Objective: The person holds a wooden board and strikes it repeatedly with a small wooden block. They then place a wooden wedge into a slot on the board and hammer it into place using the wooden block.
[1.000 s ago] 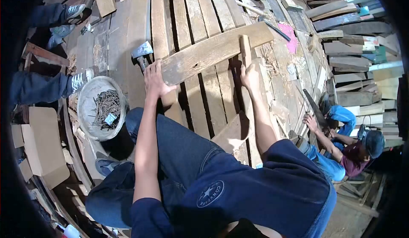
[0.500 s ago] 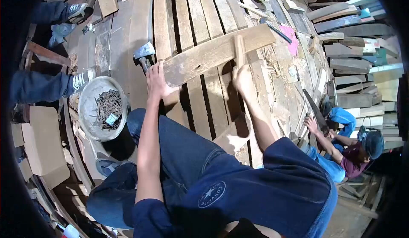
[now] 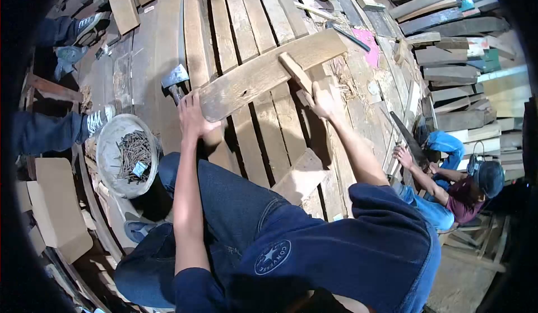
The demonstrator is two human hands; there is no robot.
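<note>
My left hand [image 3: 193, 116] is closed around the left end of a long wooden board [image 3: 255, 80], with the fingers on its end and the thumb by its lower corner. The board slants up to the right over the floor planks. In my right hand [image 3: 326, 101] is the lower end of a short wooden stick [image 3: 295, 72], whose upper end lies across the board's lower edge. Beside my left hand lies an axe-like tool with a broad metal head [image 3: 175, 76]; part of its handle is hidden.
A bucket of nails [image 3: 134, 153] stands at the left, near another person's shoe [image 3: 101, 119]. A dark-handled tool [image 3: 350, 37] and pink sheet [image 3: 367, 46] lie beyond the board. At right, a person in a cap [image 3: 487, 175] holds a saw [image 3: 408, 136]. Timber is stacked [image 3: 457, 83] behind.
The stick's upper end has swung left along the board, so the stick now tilts more. My right hand has turned with it. My left hand keeps its hold; the whole view has shifted slightly.
</note>
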